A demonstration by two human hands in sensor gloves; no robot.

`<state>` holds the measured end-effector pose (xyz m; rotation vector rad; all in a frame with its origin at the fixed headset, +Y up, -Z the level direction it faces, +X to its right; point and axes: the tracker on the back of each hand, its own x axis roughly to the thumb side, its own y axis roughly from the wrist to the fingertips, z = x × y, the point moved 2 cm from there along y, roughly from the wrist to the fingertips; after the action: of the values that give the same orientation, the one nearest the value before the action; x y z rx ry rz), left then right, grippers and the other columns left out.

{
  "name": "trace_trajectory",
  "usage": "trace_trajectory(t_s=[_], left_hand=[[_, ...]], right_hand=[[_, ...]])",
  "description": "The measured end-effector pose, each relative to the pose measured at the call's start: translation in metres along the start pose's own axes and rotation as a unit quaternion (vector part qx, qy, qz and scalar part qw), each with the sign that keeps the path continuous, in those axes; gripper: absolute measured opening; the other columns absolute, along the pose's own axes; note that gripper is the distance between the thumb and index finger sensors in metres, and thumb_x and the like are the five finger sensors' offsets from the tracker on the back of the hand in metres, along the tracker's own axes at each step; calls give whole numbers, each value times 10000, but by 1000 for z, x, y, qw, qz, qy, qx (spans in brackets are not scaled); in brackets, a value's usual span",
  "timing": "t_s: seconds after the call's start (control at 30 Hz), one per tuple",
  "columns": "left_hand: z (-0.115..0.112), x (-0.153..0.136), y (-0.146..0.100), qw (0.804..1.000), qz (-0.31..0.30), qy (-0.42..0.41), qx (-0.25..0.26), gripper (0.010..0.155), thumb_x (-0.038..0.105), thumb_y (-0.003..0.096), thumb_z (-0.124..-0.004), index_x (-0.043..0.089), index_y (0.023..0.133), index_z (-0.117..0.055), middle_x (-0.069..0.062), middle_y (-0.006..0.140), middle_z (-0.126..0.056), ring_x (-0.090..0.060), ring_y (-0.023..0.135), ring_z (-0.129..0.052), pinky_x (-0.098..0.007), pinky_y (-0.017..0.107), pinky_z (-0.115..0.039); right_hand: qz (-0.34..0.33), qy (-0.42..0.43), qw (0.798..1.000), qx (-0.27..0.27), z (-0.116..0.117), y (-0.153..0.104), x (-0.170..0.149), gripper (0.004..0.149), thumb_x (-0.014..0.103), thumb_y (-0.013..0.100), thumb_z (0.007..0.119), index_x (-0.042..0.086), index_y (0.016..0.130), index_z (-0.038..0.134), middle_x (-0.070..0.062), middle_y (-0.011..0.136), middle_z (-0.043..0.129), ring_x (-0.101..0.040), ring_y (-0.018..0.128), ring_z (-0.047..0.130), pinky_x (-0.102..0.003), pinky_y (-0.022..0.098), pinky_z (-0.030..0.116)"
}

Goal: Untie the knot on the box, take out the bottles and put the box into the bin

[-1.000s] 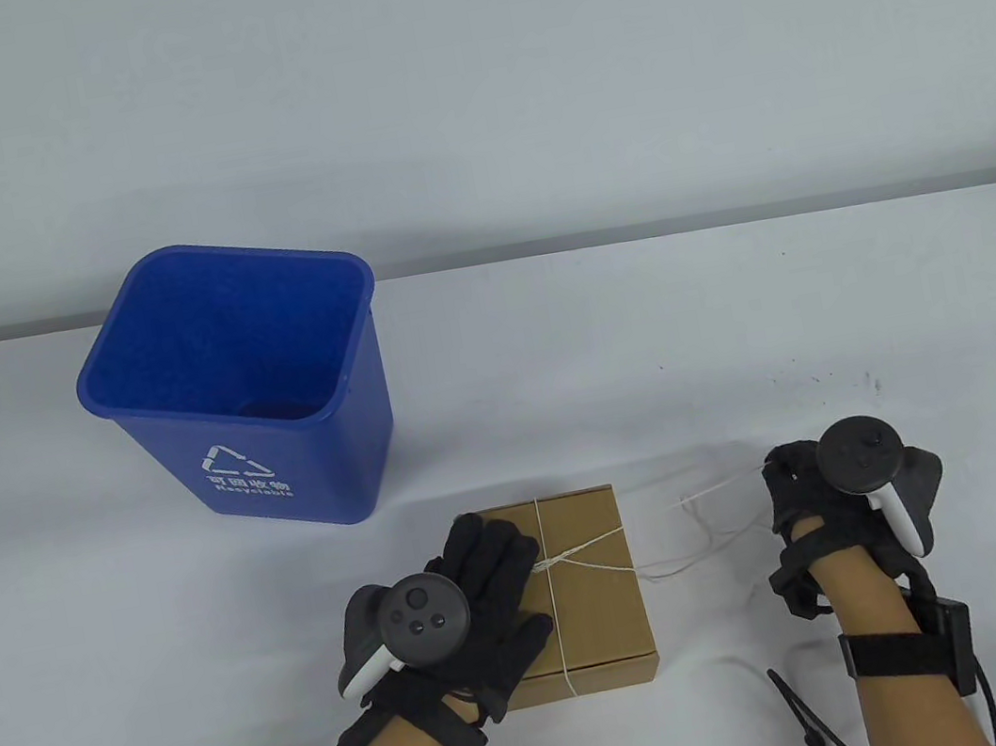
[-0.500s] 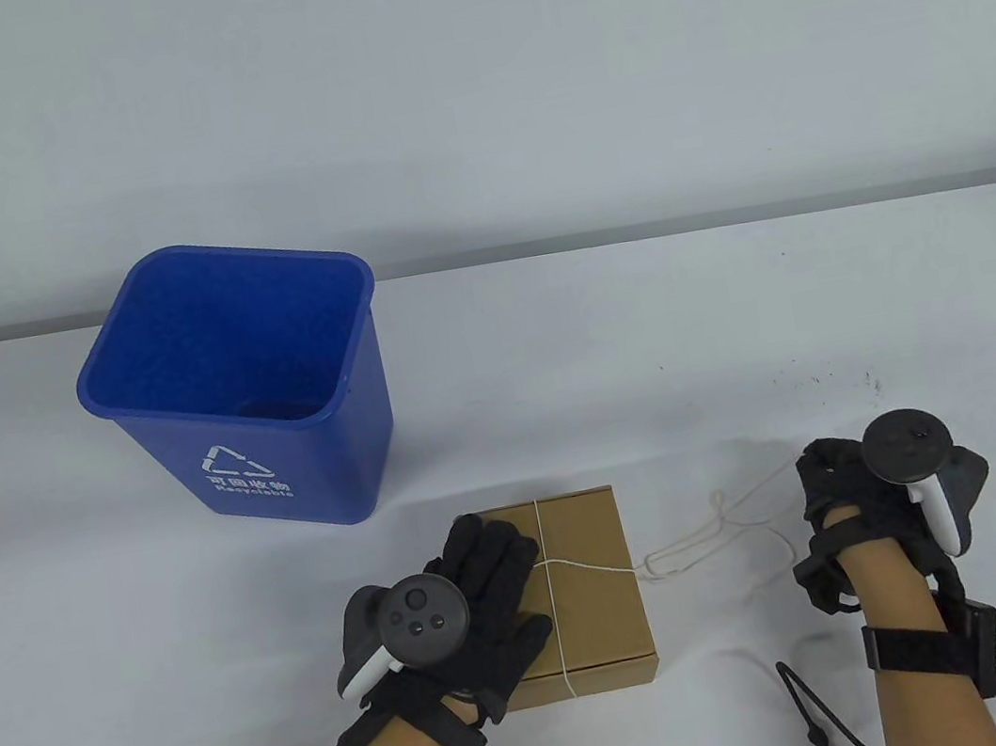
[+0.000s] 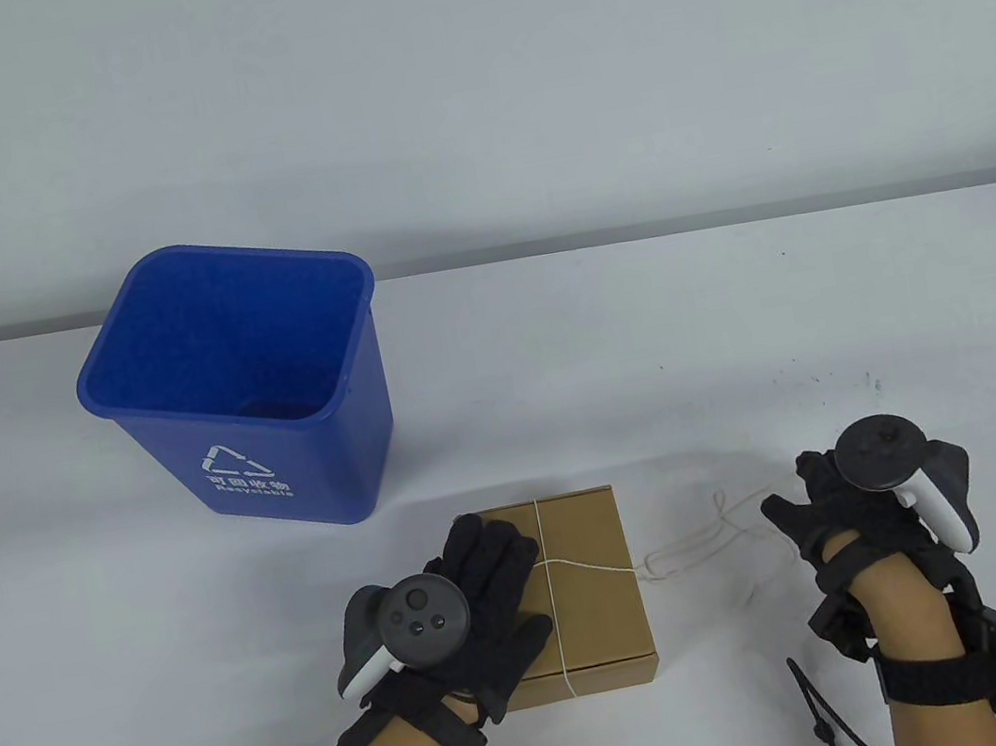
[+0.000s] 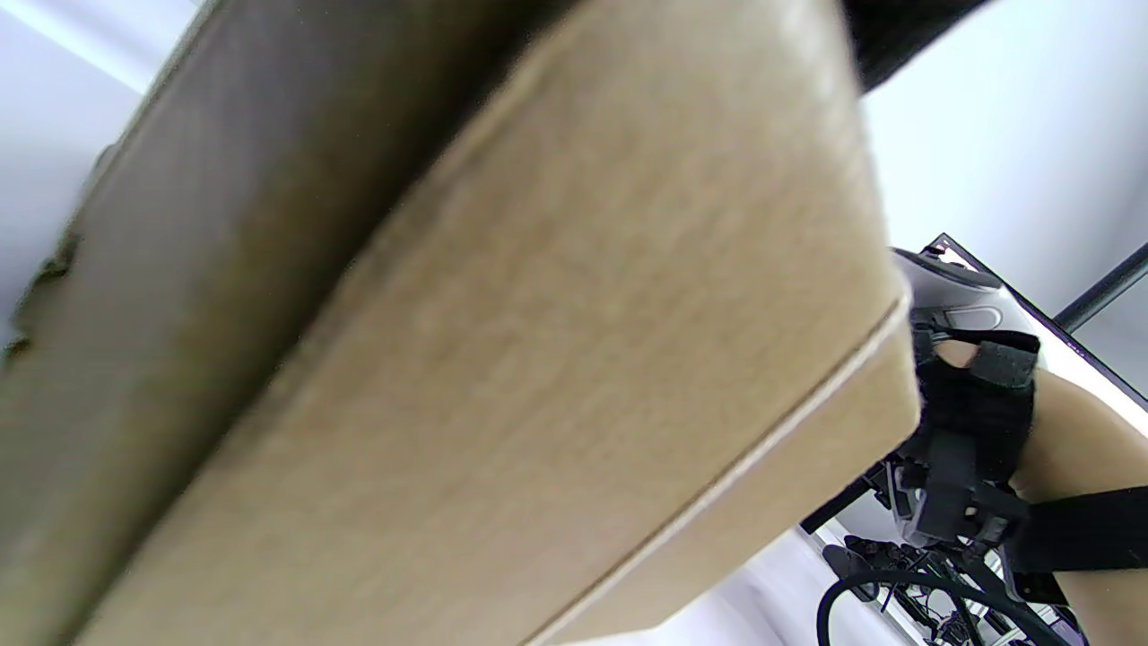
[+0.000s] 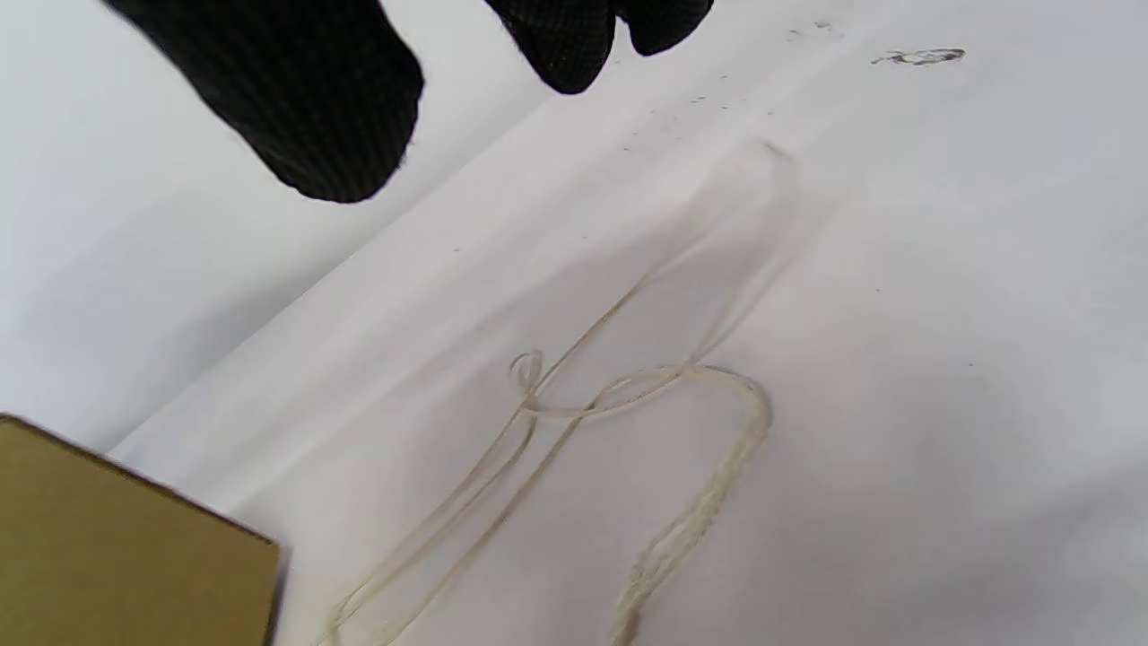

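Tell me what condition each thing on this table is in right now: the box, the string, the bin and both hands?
Box: closed, flat on the table, string wrapped around it.
String: loose end lying slack on the table right of the box.
Bin: upright, open top, nothing visible inside.
Left hand: flat on the box lid, fingers straight.
Right hand: fingers spread, holding nothing, string released.

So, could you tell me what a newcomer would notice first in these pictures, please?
Probably the blue bin, standing open at the table's far left. Next, the cardboard box near the front edge, with the left hand lying flat on its lid and string around it. To the box's right, loose string trails across the table toward the right hand, which holds nothing.
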<state>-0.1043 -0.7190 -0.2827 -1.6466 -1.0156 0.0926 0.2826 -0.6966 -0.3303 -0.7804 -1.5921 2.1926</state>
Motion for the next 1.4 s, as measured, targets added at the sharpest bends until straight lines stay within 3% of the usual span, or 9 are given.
trace_trajectory(t_s=[0.13, 0.27, 0.4, 0.53, 0.73, 0.87, 1.13, 1.4], left_hand=[[0, 0, 0, 1000, 0, 0, 0, 798, 507, 540, -668, 206, 1171, -285, -41, 1201, -136, -386, 1105, 48, -800, 698, -167], [0, 0, 0, 1000, 0, 1, 0, 798, 507, 539, -669, 205, 1171, -287, -41, 1201, -138, -382, 1107, 47, -800, 697, -167], [0, 0, 0, 1000, 2, 1, -1, 794, 506, 540, -668, 207, 1170, -291, -41, 1201, -138, -384, 1106, 48, -800, 698, -168], [0, 0, 0, 1000, 2, 1, 0, 766, 507, 540, -667, 245, 1173, -325, -35, 1202, -143, -382, 1107, 46, -799, 699, -170], [1, 0, 0, 1000, 4, -11, 8, 696, 491, 544, -678, 304, 1166, -427, -47, 1207, -164, -385, 1110, 29, -793, 705, -184], [7, 1, -1, 999, 12, -5, 45, 653, 469, 538, -721, 303, 1145, -545, -57, 1221, -286, -396, 1143, -96, -783, 722, -266], [19, 3, -8, 993, 44, 26, 110, 700, 474, 503, -819, 193, 1101, -586, -86, 1184, -437, -437, 1134, -308, -726, 727, -439], [35, 3, -16, 976, 81, 92, 182, 451, 434, 483, -868, 217, 875, -808, -68, 1074, -666, -469, 1006, -652, -633, 678, -631]], right_hand=[[-27, -5, 999, -38, -4, -9, 9, 817, 461, 501, 738, 8, 1072, 369, -244, 1107, 217, -607, 972, 156, -756, 612, 199], [-127, -6, 989, -77, 3, -13, 35, 754, 452, 501, 716, 24, 1061, 449, -247, 1109, 267, -611, 973, 191, -763, 606, 218], [-259, -11, 965, -49, 38, -23, 77, 728, 452, 504, 694, 40, 1060, 467, -237, 1112, 298, -606, 978, 235, -758, 616, 265], [-360, -3, 933, 14, 88, -33, 110, 727, 462, 504, 673, 69, 1070, 442, -198, 1126, 283, -591, 990, 259, -755, 625, 290], [-361, -50, 928, 73, 122, -28, 115, 760, 510, 509, 612, 118, 1090, 317, -128, 1128, 99, -585, 996, 193, -758, 627, 262], [-333, -5, 936, 112, 127, -24, 110, 757, 521, 516, 570, 166, 1088, 222, -59, 1106, -13, -614, 986, 222, -754, 628, 270], [-327, -39, 937, 116, 130, -27, 112, 766, 540, 514, 521, 174, 1078, 154, -65, 1085, -70, -625, 980, 242, -751, 630, 290], [-333, -39, 934, 123, 133, -27, 113, 763, 546, 514, 516, 188, 1076, 144, -50, 1082, -82, -626, 980, 254, -748, 633, 297]])
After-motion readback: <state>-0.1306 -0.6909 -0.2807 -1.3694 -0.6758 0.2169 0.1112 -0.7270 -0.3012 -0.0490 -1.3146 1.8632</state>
